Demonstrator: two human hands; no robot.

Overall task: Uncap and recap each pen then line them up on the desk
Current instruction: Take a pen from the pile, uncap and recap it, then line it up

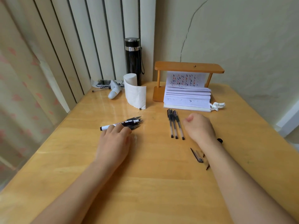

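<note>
Neither grip holds a pen: the left hand (114, 141) lies palm down with its fingers spread loosely over a loose heap of black pens (131, 123), touching a white-barrelled marker with a black cap (113, 126) on top of it, while the right hand (199, 128) is curled into a loose fist with nothing seen inside it. Taking the row of three clear-barrelled black-capped pens (175, 124) on the pale wooden table (145, 183) as the landmark, the fist hovers just right of the row, and the heap lies well to its left. Behind the row sits a thick stack of white printed paper (187, 98) under a small orange-brown wooden shelf stand (188, 67), with a crumpled white tissue (217, 106) at the stack's right corner. Behind and left of the row stand a partly unrolled white paper roll (135, 92) and a tall black flask with a silver band (133, 60). In front of the row and to its right, partly hidden by the right forearm, lie small black and clear pen parts (197, 156).
</note>
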